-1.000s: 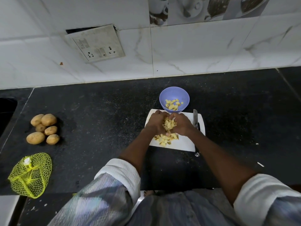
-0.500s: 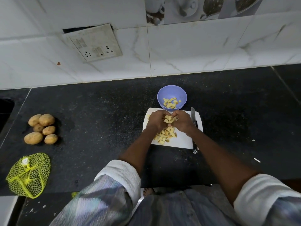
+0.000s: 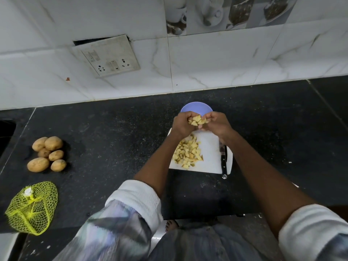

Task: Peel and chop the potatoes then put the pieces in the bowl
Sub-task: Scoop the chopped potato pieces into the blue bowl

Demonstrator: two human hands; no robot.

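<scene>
Black counter [image 3: 105, 129], spanning the frame under a white tiled wall [image 3: 226, 68] with a switch plate [image 3: 106, 55]; bears all items listed. White cutting board [image 3: 211, 157], centre right, flat on the counter just in front of the bowl; carries a loose heap of cut potato pieces [image 3: 188, 152] on its left half, still to be moved. Yellow net bag [image 3: 32, 208], lower left, emptied and slack. Whole potatoes [image 3: 47, 154], six in a cluster at far left, unpeeled, well apart from the board; peeling and chopping of these judged outstanding. Purple bowl [image 3: 195, 107], beyond the board's far edge, mostly hidden by the hands; contents not visible. Left hand [image 3: 181, 125] and right hand [image 3: 218, 124], side by side over the near rim of the bowl, fingers curled inward and cupped together around a handful of pieces [image 3: 198, 120]; neither spread wide. Knife [image 3: 224, 161], lying along the board's right edge, handle toward the body, untouched. Step in hand, judged: carrying a scoop of pieces to the bowl. Advice: keep little fingers pressed together so nothing slips through underneath; bring the cupped load fully past the rim before parting the palms; release low to avoid bounce-out; return for the remaining heap in similar modest scoops, steering clear of the blade on the right.
</scene>
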